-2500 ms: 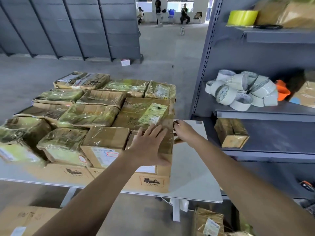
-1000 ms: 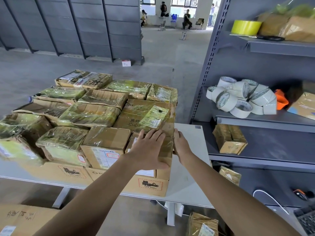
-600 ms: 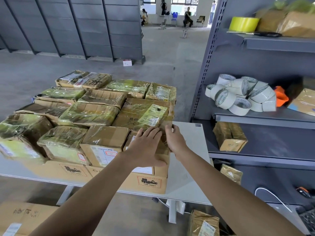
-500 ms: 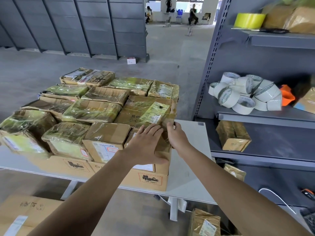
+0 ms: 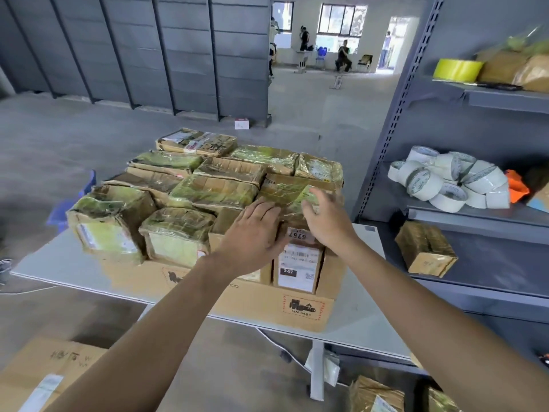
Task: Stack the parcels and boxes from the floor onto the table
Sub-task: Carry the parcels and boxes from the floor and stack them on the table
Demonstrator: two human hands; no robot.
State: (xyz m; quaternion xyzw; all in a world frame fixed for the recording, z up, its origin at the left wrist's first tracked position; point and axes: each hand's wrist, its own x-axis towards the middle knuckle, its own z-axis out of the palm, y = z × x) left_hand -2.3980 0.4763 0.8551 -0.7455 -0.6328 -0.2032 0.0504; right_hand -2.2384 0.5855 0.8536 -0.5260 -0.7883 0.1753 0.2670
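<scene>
- Head view, nearest first: a large flat carton (image 5: 44, 373) lies on the floor at lower left and a taped floor parcel (image 5: 375, 395) sits by the table leg. By my reading these are what you have left to lift.
- On the table (image 5: 365, 328) the wide base carton (image 5: 267, 304) lies flat at the front edge. It serves as a broad footing, so the smaller pieces can stand on it without tipping.
- The labelled parcel (image 5: 298, 264) stands upright on that carton at the stack's right corner, label facing you. It looks like the piece you are seating.
- Your left hand (image 5: 252, 233) lies palm-down on the box tops just left of it. Its fingers (image 5: 264, 208) are straight and close together, pressing rather than gripping, probably to steady the row.
- Your right hand (image 5: 325, 224) reaches over the parcel's top toward the film-wrapped parcels (image 5: 214, 190) behind. Its fingers (image 5: 320, 200) are loosely spread and blurred, so you cannot tell whether they touch the film.
- Those wrapped parcels sit edge to edge in rows, a tight packing that keeps each from sliding.
- Farther right, the shelving (image 5: 475, 215) holds tape rolls (image 5: 445, 181) and one more shelf parcel (image 5: 424, 251), well apart from the stack.
</scene>
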